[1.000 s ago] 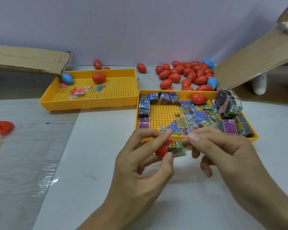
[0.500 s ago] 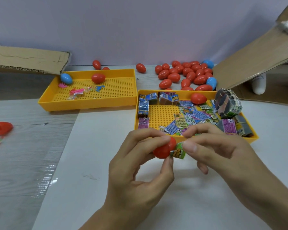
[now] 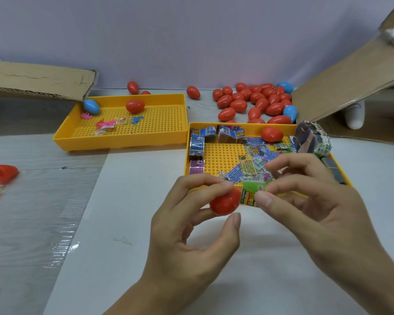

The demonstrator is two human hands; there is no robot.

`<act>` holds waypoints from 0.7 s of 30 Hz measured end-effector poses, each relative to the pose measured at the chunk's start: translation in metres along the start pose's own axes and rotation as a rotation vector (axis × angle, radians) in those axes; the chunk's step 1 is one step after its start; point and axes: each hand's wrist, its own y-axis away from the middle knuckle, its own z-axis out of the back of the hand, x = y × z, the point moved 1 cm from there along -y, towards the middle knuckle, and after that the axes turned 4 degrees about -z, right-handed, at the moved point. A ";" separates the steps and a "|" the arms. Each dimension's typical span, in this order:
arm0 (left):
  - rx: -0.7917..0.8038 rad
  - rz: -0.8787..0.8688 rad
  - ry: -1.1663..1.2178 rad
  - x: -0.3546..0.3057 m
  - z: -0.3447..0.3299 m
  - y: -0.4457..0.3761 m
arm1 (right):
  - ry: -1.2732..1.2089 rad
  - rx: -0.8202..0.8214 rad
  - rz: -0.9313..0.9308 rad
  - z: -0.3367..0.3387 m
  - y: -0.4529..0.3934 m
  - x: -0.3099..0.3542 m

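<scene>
- The left hand [image 3: 191, 235] is nearest, over the white sheet [image 3: 127, 258] that covers the near part of the table. Its fingers curl round a red egg [image 3: 224, 201], forefinger on top and thumb just beneath.
- To the right, the right hand [image 3: 316, 212] pinches a folded green leaflet [image 3: 250, 192] between thumb and forefinger. Its other fingers are spread loosely behind.
- The leaflet's left edge meets the right end of the egg. Whether it goes inside cannot be told.
- Both are held in the air just in front of the near rim of the right yellow tray [image 3: 187, 153].
- That tray holds loose printed leaflets [image 3: 246, 164], small folded packets [image 3: 231, 135] along its far and left walls, and a second red egg [image 3: 271, 134] at its far side.
- A banded bundle of leaflets [image 3: 312, 139] sits at the tray's far right corner.
- At the far left edge of the table lie open red egg halves [image 3: 4, 173].
- Farther back on the left, the left yellow tray [image 3: 121, 142] holds a blue egg [image 3: 91, 106], another red one [image 3: 135, 106] and small pink and blue toys [image 3: 105, 125].
- Beyond the trays, a heap of red and blue eggs [image 3: 255, 103] lies on the table.
- Cardboard flaps stand at far left [image 3: 37, 79] and far right [image 3: 350, 83].
</scene>
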 end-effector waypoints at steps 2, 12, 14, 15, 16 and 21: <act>0.009 0.012 0.010 0.000 -0.001 0.000 | -0.015 0.019 -0.035 -0.002 0.000 -0.002; -0.007 0.043 0.024 0.001 -0.002 0.001 | -0.023 0.063 -0.090 0.000 0.001 0.004; 0.000 0.044 0.011 0.000 -0.002 0.001 | -0.041 0.079 -0.098 -0.002 0.001 0.006; 0.004 0.044 0.007 0.000 -0.002 0.000 | -0.041 0.086 -0.100 -0.003 0.001 0.006; 0.007 0.043 0.003 0.000 -0.003 0.000 | -0.039 0.088 -0.106 -0.004 0.001 0.007; 0.014 0.052 0.016 0.001 -0.002 0.000 | -0.022 0.086 -0.111 -0.005 0.002 0.010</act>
